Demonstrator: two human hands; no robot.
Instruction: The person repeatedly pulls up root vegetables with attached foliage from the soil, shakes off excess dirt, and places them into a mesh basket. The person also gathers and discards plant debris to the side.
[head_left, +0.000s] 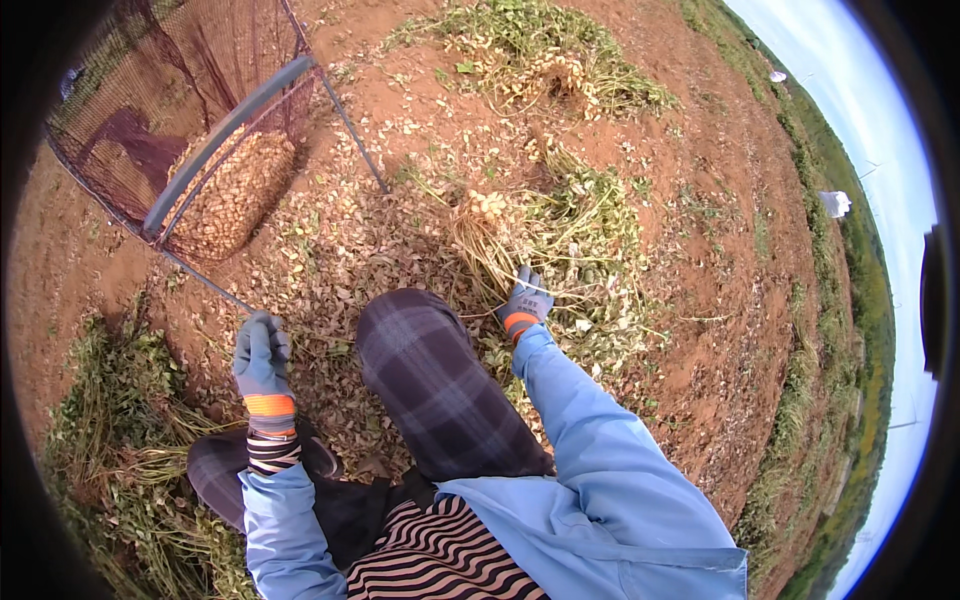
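My right hand, in a grey glove with an orange cuff, is closed around the stems of a bunch of peanut plants. Pale pods and roots stick out beyond the fingers, and leafy tops spread to the right. My left hand, gloved the same way, is raised left of my knee with its fingers curled. A thin metal rod of the net stand runs to its fingertips; whether the hand grips it is hidden.
A purple mesh net hangs on a frame with a curved grey bar, over a heap of peanuts. Pulled plants lie at the far side and lower left. White sacks stand along the field's right edge.
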